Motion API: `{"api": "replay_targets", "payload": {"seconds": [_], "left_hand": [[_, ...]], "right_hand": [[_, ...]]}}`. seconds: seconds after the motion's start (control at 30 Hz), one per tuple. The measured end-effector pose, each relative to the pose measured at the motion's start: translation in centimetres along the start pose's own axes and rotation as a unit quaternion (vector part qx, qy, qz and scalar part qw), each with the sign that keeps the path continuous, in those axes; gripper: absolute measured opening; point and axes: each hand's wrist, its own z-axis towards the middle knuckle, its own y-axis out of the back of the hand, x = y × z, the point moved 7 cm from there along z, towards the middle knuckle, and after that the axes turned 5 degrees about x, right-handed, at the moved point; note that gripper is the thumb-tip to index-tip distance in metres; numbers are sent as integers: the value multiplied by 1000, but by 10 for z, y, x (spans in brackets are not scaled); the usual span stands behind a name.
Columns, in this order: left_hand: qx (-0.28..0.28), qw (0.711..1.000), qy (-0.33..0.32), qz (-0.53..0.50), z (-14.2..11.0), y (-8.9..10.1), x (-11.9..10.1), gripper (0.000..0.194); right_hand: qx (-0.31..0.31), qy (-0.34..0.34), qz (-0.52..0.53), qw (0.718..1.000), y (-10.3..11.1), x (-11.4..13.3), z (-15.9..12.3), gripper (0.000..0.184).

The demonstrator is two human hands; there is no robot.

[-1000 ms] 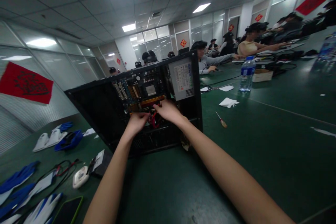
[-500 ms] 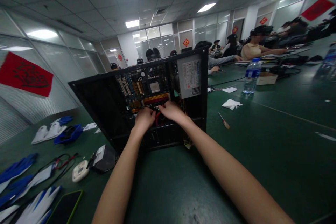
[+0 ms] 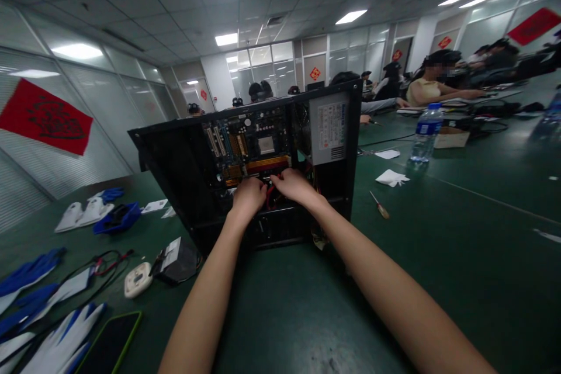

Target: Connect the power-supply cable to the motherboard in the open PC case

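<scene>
An open black computer case [image 3: 245,222] stands before me, its inside facing me. Inside it are a motherboard [image 3: 228,146] and, at the upper right, a silver power supply [image 3: 328,128]. Both my hands reach in below the memory slots [image 3: 272,163]. My right hand [image 3: 293,184] has its thumb and finger pinched on a red cable [image 3: 270,197] that loops down between the hands. Close beside it, my left hand [image 3: 249,196] is closed with fingers curled; what it holds is hidden. More wires hang behind my right wrist.
To the left lie a black boxy part [image 3: 177,263], a white round-cornered gadget [image 3: 138,280], gloves [image 3: 61,339], a phone [image 3: 109,342] and a blue tray [image 3: 117,219]. On the right are a screwdriver [image 3: 379,204], a crumpled tissue [image 3: 391,177] and a water bottle [image 3: 426,133]. Other people sit beyond.
The view has shifted slightly, and the case and both hands appear a little further right. The hands stay at the same place inside the case.
</scene>
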Motion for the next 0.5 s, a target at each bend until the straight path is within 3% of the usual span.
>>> {"api": "replay_targets", "payload": {"seconds": [0.5], "left_hand": [[-18,999,27,20,-7,5,0,34]], "right_hand": [[-3,7,-7,1000,-1,2,-1,43]]}}
